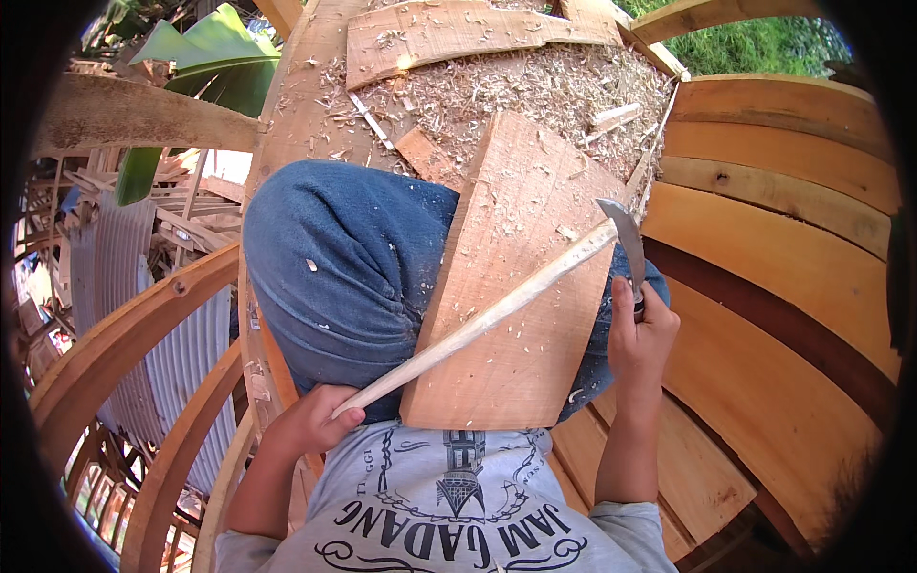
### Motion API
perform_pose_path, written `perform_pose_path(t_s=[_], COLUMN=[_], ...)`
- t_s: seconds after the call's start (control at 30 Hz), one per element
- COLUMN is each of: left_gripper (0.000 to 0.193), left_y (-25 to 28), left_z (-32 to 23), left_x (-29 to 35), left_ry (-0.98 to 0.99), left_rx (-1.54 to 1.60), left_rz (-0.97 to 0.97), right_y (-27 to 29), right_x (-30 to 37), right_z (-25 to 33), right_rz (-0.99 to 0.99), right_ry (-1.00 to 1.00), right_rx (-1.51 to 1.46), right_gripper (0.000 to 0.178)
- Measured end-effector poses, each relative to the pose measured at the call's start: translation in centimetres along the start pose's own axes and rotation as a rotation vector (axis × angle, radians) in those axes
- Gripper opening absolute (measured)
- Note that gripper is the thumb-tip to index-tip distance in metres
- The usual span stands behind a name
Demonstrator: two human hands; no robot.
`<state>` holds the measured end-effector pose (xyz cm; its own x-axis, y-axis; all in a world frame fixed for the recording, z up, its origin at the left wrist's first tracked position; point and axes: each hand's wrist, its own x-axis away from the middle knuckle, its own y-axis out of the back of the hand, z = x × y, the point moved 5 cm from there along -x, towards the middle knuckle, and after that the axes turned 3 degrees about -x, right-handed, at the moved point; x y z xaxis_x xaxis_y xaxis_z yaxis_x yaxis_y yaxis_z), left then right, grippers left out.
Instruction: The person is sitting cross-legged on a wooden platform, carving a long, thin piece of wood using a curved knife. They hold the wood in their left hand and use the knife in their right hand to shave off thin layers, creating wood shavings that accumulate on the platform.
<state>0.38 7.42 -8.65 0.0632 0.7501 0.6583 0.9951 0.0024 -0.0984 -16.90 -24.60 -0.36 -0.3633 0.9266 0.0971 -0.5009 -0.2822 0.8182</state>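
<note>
Here, a Pale Stick Is Held Beside a Curved Blade

Most of the handle of the curved knife (629,244) is hidden by the right hand (642,329), whose fingers are wrapped snugly round it; only a dark sliver is left visible. The lower end of the pale stick (478,323) is partly covered by the left hand (315,420), its fingers curled closely about the wood. Whether the upper tip is touched by the blade or merely overlapped cannot be told. The right knee is largely masked by a thick board (506,363), over which the stick is slanted, and the outer scene is cut off by a black round rim.

The stick is slender, whitish and unevenly faceted; the blade is thin, grey and hooked. The board, slab-like and straight-edged, is finely grained and flecked with chips. Beyond it, a floor is strewn with curled shavings (544,86). Smooth orange-brown planks (764,229) are ranged at the right, and ridged, greyish corrugated sheeting (191,363) is glimpsed between curved timbers (143,329) at the left.
</note>
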Motion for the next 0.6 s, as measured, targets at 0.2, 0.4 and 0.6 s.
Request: perform_pose_path(t_s=[0.2,0.4,0.6], left_gripper=[0.067,0.066,0.051], left_y=[-0.2,-0.1,0.0], left_z=[0.5,0.0,0.0], left_x=[-0.1,-0.2,-0.1], left_ry=[0.016,0.043,0.045], left_rx=[0.022,-0.007,-0.011], left_rz=[-0.011,-0.012,-0.021], right_y=[0.6,-1.4,-0.6], right_x=[1.2,2.4,0.3], right_z=[-0.6,2.0,1.0], right_rz=[0.029,0.192,-0.011], right_ry=[-0.029,0.187,0.279], right_rx=[-0.144,0.074,0.153], right_gripper=[0.033,0.042,0.051])
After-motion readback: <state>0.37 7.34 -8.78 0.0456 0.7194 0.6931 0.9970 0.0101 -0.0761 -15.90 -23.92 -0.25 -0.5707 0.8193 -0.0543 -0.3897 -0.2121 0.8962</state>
